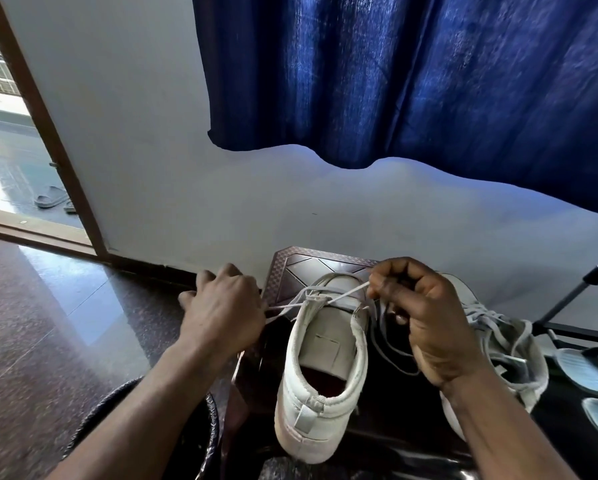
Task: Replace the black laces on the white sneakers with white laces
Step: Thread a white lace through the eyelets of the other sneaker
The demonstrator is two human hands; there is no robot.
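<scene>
A white sneaker (pixel 320 382) stands heel toward me on a dark brown stool (pixel 311 263). A white lace (pixel 346 294) crosses at its upper eyelets. My left hand (pixel 221 313) grips the lace end that runs out to the left. My right hand (pixel 425 317) pinches the other end and holds it taut up and to the right. A second white sneaker (pixel 508 344) with white laces lies on its side behind my right hand. No black lace can be made out.
A blue curtain (pixel 411 74) hangs over the white wall ahead. An open doorway (pixel 10 161) with sandals (pixel 49 197) outside is at far left. Pale slippers (pixel 588 372) and a black metal frame (pixel 567 306) sit at right. Polished dark floor (pixel 48 323) spreads to the left.
</scene>
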